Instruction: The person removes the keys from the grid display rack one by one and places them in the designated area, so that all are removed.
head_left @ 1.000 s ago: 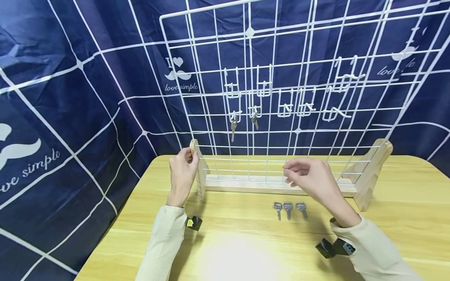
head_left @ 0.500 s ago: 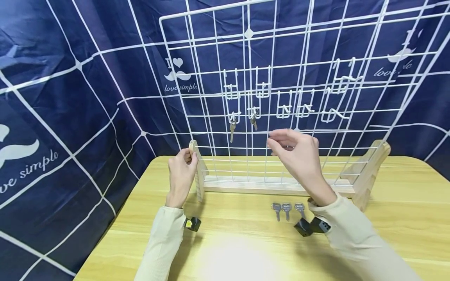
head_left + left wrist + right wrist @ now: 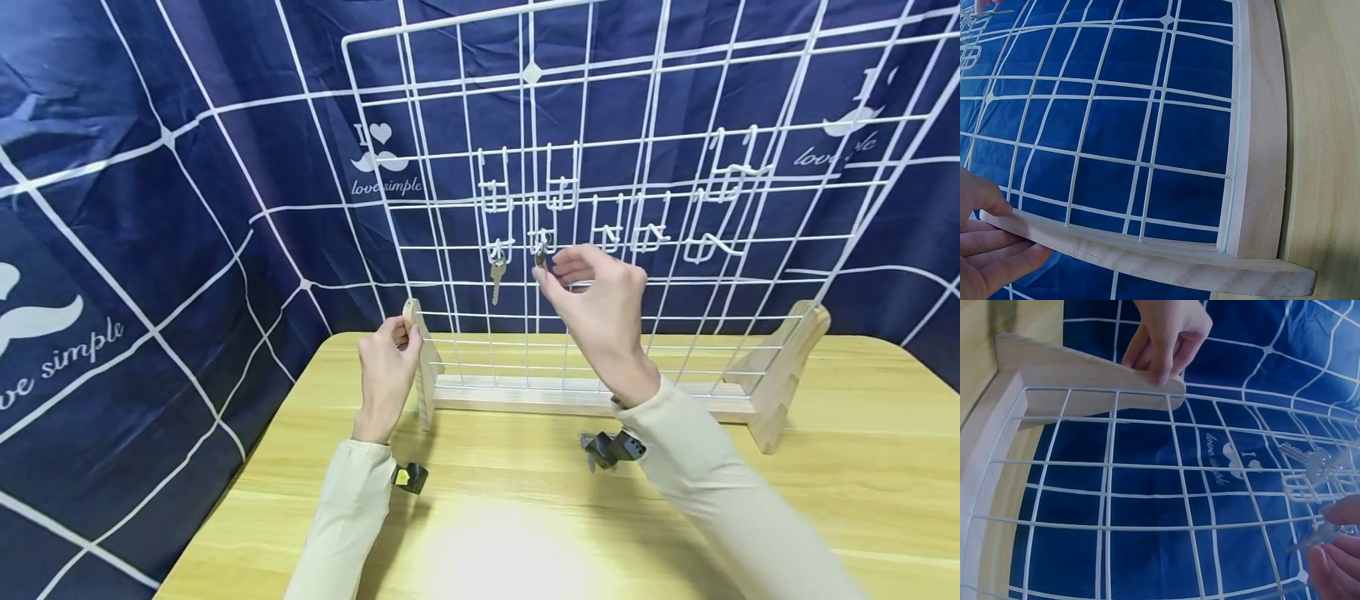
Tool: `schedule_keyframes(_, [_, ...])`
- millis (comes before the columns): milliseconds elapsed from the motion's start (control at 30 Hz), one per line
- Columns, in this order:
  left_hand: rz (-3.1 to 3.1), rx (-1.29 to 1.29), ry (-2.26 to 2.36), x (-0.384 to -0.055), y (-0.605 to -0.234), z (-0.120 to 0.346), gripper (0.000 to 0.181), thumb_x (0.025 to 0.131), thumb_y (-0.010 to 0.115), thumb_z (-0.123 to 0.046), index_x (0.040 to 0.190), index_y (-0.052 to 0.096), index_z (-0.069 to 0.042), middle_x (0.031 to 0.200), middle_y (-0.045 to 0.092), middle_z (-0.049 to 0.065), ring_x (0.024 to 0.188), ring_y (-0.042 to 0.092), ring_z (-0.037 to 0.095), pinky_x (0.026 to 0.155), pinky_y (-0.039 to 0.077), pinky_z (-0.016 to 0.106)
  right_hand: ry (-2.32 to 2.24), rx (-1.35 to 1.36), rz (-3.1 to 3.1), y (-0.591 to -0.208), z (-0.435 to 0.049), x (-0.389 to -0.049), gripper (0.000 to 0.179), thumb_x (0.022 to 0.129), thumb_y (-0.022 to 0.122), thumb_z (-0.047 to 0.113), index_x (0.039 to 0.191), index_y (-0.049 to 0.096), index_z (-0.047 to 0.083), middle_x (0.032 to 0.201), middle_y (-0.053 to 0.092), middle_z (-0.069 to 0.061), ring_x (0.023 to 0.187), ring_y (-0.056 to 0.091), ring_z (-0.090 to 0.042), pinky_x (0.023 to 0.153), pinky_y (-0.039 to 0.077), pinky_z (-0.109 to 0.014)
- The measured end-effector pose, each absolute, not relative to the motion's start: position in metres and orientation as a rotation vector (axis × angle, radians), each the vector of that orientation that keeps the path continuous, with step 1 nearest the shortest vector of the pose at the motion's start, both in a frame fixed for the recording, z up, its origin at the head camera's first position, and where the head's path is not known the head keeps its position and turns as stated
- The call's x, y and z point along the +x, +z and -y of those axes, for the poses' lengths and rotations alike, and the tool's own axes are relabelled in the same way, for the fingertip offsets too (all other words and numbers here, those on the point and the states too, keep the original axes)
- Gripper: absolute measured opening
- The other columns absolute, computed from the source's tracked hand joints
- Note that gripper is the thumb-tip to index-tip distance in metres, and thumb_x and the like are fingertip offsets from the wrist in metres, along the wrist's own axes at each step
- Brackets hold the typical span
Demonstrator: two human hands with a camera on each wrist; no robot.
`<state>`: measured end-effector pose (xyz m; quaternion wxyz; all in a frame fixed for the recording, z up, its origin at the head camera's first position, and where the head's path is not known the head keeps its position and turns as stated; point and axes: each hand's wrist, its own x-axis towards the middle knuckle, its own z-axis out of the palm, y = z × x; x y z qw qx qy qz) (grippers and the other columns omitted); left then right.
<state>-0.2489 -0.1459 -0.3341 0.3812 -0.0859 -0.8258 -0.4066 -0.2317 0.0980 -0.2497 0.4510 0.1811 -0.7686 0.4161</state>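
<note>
My left hand (image 3: 387, 375) grips the top of the wooden end piece (image 3: 1110, 250) of a white wire grid rack (image 3: 570, 317), thumb on one face and fingers on the other. My right hand (image 3: 596, 292) is raised to the lower hooks, its thumb and forefinger either side of a small metal key (image 3: 1324, 536) that hangs from a white wire hook (image 3: 543, 237). Left of it another key (image 3: 497, 279) hangs on its own hook. On the table, loose keys (image 3: 590, 463) are mostly covered by the right wrist's camera.
More white hooks (image 3: 649, 235) hang on the grid, some higher up and some to the right. A wooden foot (image 3: 787, 375) bears the rack's right end on the wood-grain table (image 3: 300, 500). Dark blue cloth (image 3: 225, 125) with white lines stands behind and to the left.
My right hand has moved up and left from in front of the rack's lower bars to the hanging key. The left hand stays on the end piece. The wrist camera now overlaps the loose keys.
</note>
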Motion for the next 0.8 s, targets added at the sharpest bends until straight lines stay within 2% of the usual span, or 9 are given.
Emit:
schedule_keyframes(167, [2.100, -0.222, -1.048, -0.249, -0.335, 0.145, 0.014, 0.086, 0.061, 0.001, 0.091, 0.067, 0.013, 0.087, 0.071, 0.024, 0.076, 0.072, 0.031, 0.068, 0.059, 0.040, 0.977, 0.464, 1.870, -0.247, -0.091, -0.236, 0.020, 0.078, 0.079, 0.013, 0.086, 0.069, -0.003, 0.075, 0.071, -0.013, 0.062, 0.067, -0.023, 0.061, 0.054, -0.034])
schedule_keyframes(400, [2.099, -0.238, -1.033, -0.249, -0.333, 0.143, 0.014, 0.086, 0.061, 0.001, 0.092, 0.067, 0.013, 0.087, 0.071, 0.024, 0.075, 0.072, 0.030, 0.067, 0.059, 0.040, 0.957, 0.453, 1.820, -0.245, -0.093, -0.233, 0.010, 0.083, 0.071, 0.006, 0.085, 0.070, -0.004, 0.074, 0.071, -0.013, 0.060, 0.066, -0.024, 0.064, 0.052, -0.033])
schedule_keyframes(500, [2.098, -0.239, -1.033, -0.249, -0.332, 0.143, 0.014, 0.086, 0.061, 0.001, 0.092, 0.067, 0.013, 0.087, 0.071, 0.024, 0.075, 0.072, 0.031, 0.067, 0.059, 0.040, 0.955, 0.444, 1.796, -0.244, -0.093, -0.233, 0.009, 0.084, 0.067, 0.005, 0.085, 0.071, -0.004, 0.074, 0.071, -0.013, 0.060, 0.066, -0.024, 0.064, 0.050, -0.029])
schedule_keyframes(700, [2.103, -0.228, -1.046, -0.249, -0.334, 0.145, 0.014, 0.086, 0.061, 0.002, 0.090, 0.067, 0.014, 0.086, 0.071, 0.025, 0.075, 0.071, 0.031, 0.067, 0.059, 0.040, 0.979, 0.428, 1.776, -0.244, -0.093, -0.228, 0.009, 0.086, 0.067, 0.005, 0.085, 0.071, -0.003, 0.074, 0.071, -0.012, 0.062, 0.066, -0.023, 0.058, 0.043, -0.010])
schedule_keyframes(800, [2.104, -0.226, -1.043, -0.249, -0.335, 0.146, 0.014, 0.087, 0.061, 0.001, 0.091, 0.067, 0.013, 0.087, 0.071, 0.025, 0.076, 0.071, 0.031, 0.068, 0.059, 0.040, 1.001, 0.427, 1.771, -0.244, -0.094, -0.224, 0.009, 0.086, 0.067, 0.005, 0.086, 0.072, -0.003, 0.075, 0.071, -0.012, 0.064, 0.067, -0.022, 0.057, 0.042, -0.004])
